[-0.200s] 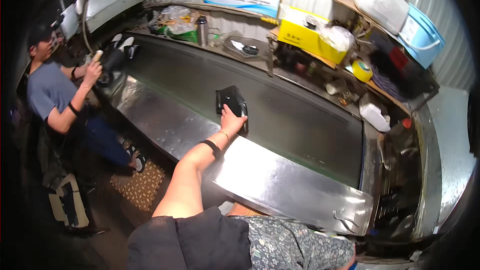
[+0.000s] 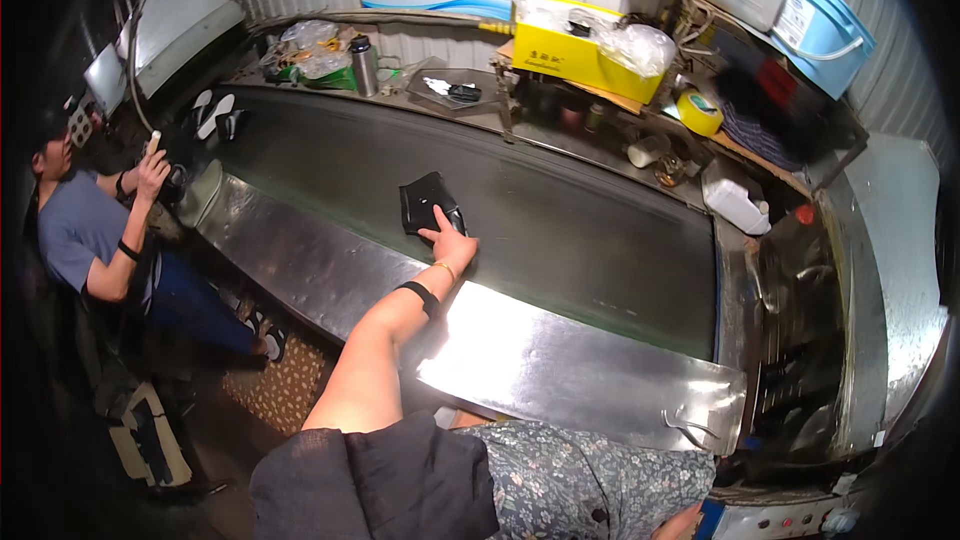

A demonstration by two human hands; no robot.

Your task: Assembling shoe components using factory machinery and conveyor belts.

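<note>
A black glossy piece that looks like a shoe upper (image 2: 422, 202) lies on the dark, flat conveyor belt (image 2: 560, 230), near its middle. My left hand (image 2: 452, 242) reaches over its near right end, fingers apart and touching it. The hand covers that end, so its full outline is hidden. A dark band circles my left forearm, and a thin bracelet sits at the wrist. Of my right side only a bit of bare arm (image 2: 680, 522) shows at the lower edge; the hand is outside the picture.
A shiny metal ledge (image 2: 560, 350) borders the belt's near side. A seated co-worker (image 2: 85, 225) at left grips a pale-ended tool (image 2: 153, 143). White-soled shoes (image 2: 215, 115) lie at the belt's far left. Behind stand a steel bottle (image 2: 363, 67), a tray (image 2: 455, 90) and a yellow box (image 2: 580, 55).
The whole view has shifted, so the surroundings appear further left. My left hand has drawn slightly back toward me against the black piece, and its fingers have spread.
</note>
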